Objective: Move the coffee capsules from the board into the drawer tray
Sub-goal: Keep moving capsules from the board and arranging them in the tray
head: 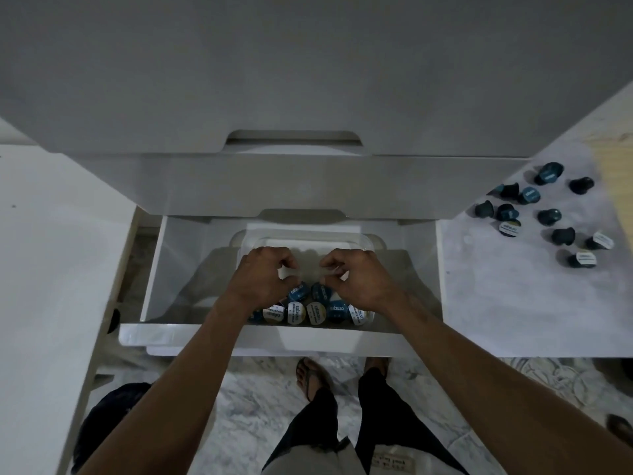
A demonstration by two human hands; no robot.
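Open drawer (161,269) pulled out below white cabinet front (308,80); clear tray (363,242) sits inside it. Both hands are over the tray, well inside the drawer. Left hand (263,277): fingers curled inward, tips close to a blue-lidded capsule (297,292); actual grip cannot be told. Right hand (356,279): fingers curled likewise, tips at a second blue capsule (320,292); grip also unclear. Row of capsules in tray (315,313) lies along the near edge, lids up, some white-gold, some blue, touching one another; the two blue ones sit just behind that row. Remaining capsules (548,214) lie scattered on the white board (507,296) to the right, mostly tipped on their sides, well apart from the drawer. Marble-patterned floor (260,389) below; person's feet in sandals visible.
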